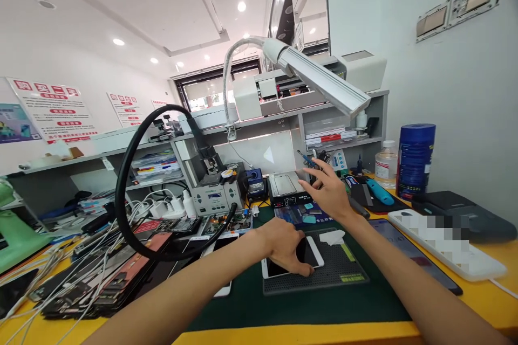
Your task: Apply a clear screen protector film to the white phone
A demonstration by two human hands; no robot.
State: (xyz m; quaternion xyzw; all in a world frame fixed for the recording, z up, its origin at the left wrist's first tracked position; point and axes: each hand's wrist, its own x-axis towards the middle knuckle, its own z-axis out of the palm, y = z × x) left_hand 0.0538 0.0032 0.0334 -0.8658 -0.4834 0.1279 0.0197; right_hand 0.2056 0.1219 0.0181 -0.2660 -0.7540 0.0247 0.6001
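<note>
A white-framed smartphone (313, 252) with a dark screen lies on a black perforated mat (343, 269). My left hand (285, 248) is over it, thumb by the near edge and fingers curled toward the far edge, covering its middle. Farther back, my right hand (329, 194) is raised with its fingers spread. A thin blue-handled tool (306, 159) shows just beyond those fingertips, by a cluster of tools; whether the fingers touch it I cannot tell. A crumpled white piece (332, 237) rests on the mat near the phone's far corner.
A black hose (121, 188) loops at left above stacked phone parts (137, 269) and cables. Behind stand a grey soldering station (212, 202) and a hot plate (285, 186). A lamp (324, 78) hangs overhead. At right are a large phone (421, 261) and a blue can (416, 159).
</note>
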